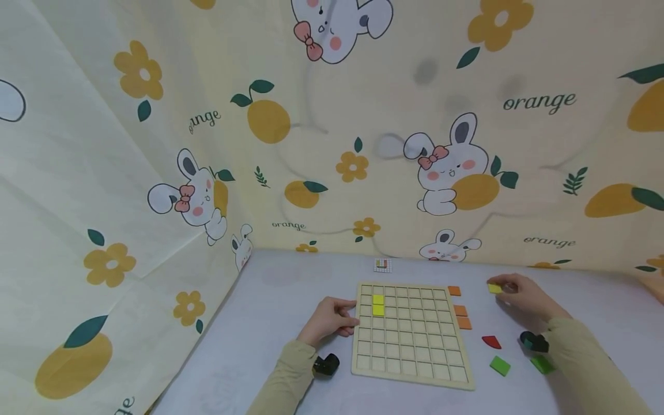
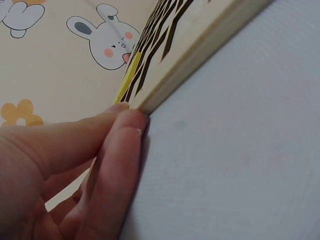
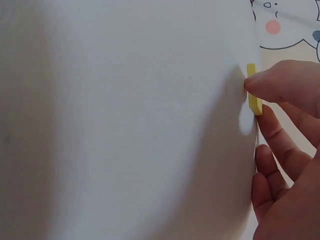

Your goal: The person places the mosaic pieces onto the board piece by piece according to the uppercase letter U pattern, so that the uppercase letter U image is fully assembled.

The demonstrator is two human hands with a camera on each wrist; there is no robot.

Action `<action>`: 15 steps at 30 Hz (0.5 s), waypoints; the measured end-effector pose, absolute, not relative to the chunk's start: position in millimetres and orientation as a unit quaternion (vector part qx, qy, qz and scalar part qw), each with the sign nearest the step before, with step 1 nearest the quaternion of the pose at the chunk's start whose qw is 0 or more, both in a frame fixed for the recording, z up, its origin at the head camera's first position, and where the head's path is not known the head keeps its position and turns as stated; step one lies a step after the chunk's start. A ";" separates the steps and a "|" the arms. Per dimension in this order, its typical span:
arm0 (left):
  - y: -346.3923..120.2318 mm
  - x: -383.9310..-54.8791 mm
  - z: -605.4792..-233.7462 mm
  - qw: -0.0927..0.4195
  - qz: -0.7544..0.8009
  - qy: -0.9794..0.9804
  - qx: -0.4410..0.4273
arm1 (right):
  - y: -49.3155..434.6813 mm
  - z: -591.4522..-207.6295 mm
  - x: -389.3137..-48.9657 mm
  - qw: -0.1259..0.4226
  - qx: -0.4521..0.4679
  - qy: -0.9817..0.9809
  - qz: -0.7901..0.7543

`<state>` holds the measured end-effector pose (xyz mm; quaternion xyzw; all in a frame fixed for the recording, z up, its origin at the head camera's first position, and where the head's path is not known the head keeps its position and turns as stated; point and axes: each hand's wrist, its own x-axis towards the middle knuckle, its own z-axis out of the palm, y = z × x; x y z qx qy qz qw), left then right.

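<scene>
A pale wooden grid board (image 1: 410, 334) lies on the table, with two yellow square tiles (image 1: 378, 305) in its second column, one below the other. My left hand (image 1: 330, 319) pinches the board's left edge; in the left wrist view its thumb and bent fingers (image 2: 122, 155) meet at the wooden rim. To the right of the board, near its far corner, my right hand (image 1: 521, 295) holds a yellow tile (image 1: 495, 289) between thumb and fingers. The right wrist view shows the thumb across that thin yellow tile (image 3: 254, 95) and the other fingers curled below.
Orange square tiles (image 1: 460, 310) lie along the board's right edge. Nearer me are a red quarter-round piece (image 1: 491, 342) and green tiles (image 1: 500, 365), one partly beside the right sleeve. A small printed pattern card (image 1: 383, 265) lies behind the board, before the printed cloth backdrop (image 1: 332, 202).
</scene>
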<state>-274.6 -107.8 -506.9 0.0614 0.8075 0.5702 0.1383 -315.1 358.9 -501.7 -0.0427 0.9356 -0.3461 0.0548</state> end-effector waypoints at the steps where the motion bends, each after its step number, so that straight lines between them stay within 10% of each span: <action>1: -107.8 -274.7 -506.9 0.137 0.569 0.808 0.063 | 359.4 -501.3 -314.7 0.055 -0.047 0.935 -0.346; 15: -107.5 -275.1 -508.4 0.136 0.567 0.810 0.061 | 364.0 -498.7 -307.8 0.052 -0.058 0.943 -0.322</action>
